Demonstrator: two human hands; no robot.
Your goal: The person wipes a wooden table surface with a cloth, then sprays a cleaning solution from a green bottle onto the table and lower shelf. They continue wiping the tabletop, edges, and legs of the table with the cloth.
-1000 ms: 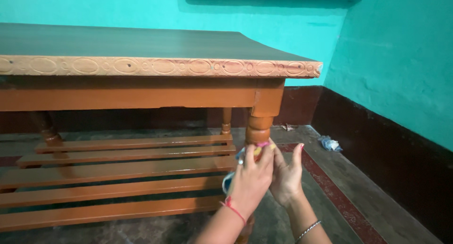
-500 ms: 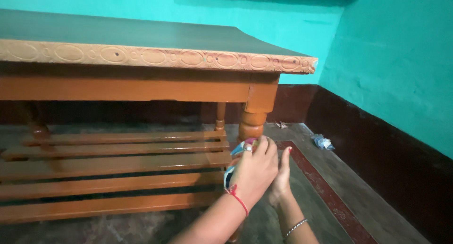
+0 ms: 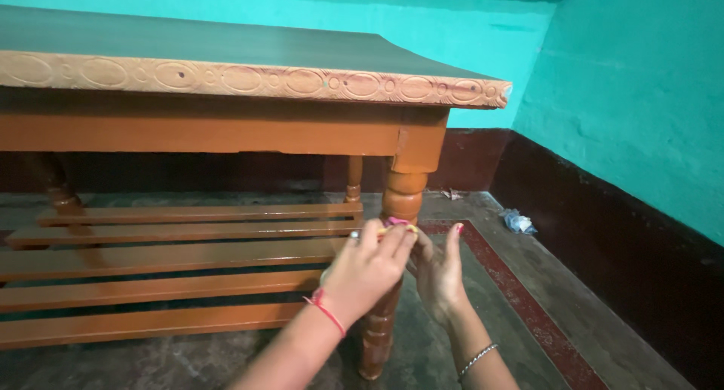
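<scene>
Table leg (image 3: 392, 284) between both hands

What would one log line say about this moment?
left hand: pressing cloth on table leg | right hand: open, beside leg | slatted shelf behind

Bare-topped wooden table (image 3: 226, 50) on grey floor (image 3: 543, 307), slatted shelf (image 3: 173, 273) beneath.

Room was dim, light came soft from overhead. Deep shadow lay under worktop (image 3: 226, 47) and along dark wall base. Hands (image 3: 400, 265) were slightly motion-blurred. Worktop edge bowed from wide-angle distortion.
</scene>
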